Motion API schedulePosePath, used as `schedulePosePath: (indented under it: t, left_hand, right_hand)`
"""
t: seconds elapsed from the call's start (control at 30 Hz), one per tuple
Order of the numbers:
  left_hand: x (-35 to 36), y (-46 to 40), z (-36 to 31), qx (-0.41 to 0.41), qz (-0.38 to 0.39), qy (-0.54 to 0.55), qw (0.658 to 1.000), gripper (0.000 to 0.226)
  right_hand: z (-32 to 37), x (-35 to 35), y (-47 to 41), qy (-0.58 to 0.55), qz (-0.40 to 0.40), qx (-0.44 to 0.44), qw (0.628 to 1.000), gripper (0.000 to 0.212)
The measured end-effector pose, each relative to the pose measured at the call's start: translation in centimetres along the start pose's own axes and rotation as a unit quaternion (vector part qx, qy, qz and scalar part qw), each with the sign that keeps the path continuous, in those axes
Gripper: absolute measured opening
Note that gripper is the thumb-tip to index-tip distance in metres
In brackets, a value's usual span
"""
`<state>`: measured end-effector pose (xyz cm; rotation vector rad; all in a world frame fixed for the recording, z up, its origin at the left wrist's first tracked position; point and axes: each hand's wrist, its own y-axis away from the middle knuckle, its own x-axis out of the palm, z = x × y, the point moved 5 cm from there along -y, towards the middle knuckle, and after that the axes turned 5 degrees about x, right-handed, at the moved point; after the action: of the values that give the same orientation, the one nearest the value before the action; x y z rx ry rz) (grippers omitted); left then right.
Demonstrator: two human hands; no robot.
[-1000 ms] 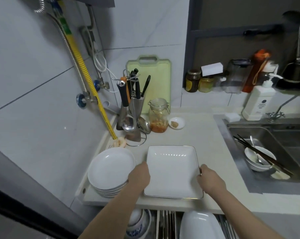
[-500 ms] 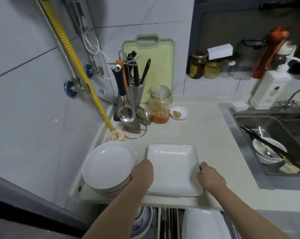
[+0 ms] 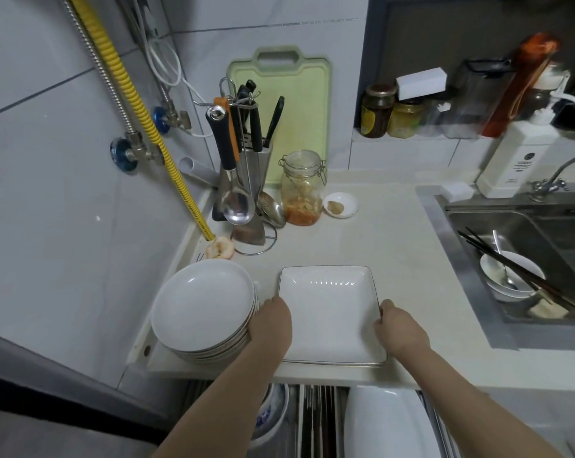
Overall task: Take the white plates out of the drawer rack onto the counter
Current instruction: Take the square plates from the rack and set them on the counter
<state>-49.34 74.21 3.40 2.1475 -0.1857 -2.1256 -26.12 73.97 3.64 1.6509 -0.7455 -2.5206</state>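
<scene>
Between my two hands lies the square plate (image 3: 329, 312), flat on the surface (image 3: 378, 239) near its front edge. My left hand (image 3: 272, 320) has its fingers curled at the plate's left rim, and my right hand (image 3: 396, 328) pinches the right rim. I judge both grips are there to keep the wide dish level while it settles. Just left of my left hand sits the stack of round plates (image 3: 203, 305), almost touching my knuckles; I reckon the square plate went beside it because it would not nest on round ones. Below my wrists the open rack (image 3: 315, 421) shows another white plate (image 3: 385, 421) on edge and a blue-patterned bowl (image 3: 269, 414), so more is left to lift. Far right of my right hand, the sink (image 3: 523, 233) holds used bowls and chopsticks.
</scene>
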Motion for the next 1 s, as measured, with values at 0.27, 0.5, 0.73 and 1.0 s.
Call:
schedulePosePath:
  t: [0.27,0.5,0.73,1.0]
  left_hand:
    - [-0.1,1.9,0.2,-0.034,0.014,0.029,0.999,0.031]
    - [3.3,9.7,0.4,-0.089,-0.050,0.289,0.952,0.047]
    - [7.4,16.1,-1.4,-0.121,-0.049,0.239,0.962,0.026]
    - [13.2,18.1,-9.4,-0.023,0.047,0.204,0.978,0.032]
  right_hand:
    - [-1.2,0.7,1.5,0.018,-0.015,-0.040,0.999,0.010]
    - [-4.5,2.1,7.0,-0.063,-0.039,-0.089,0.993,0.024]
    - [-10.2,5.0,11.4,-0.037,-0.031,-0.079,0.996,0.024]
    - [-16.6,9.3,12.8,-0.009,0.007,-0.038,0.999,0.028]
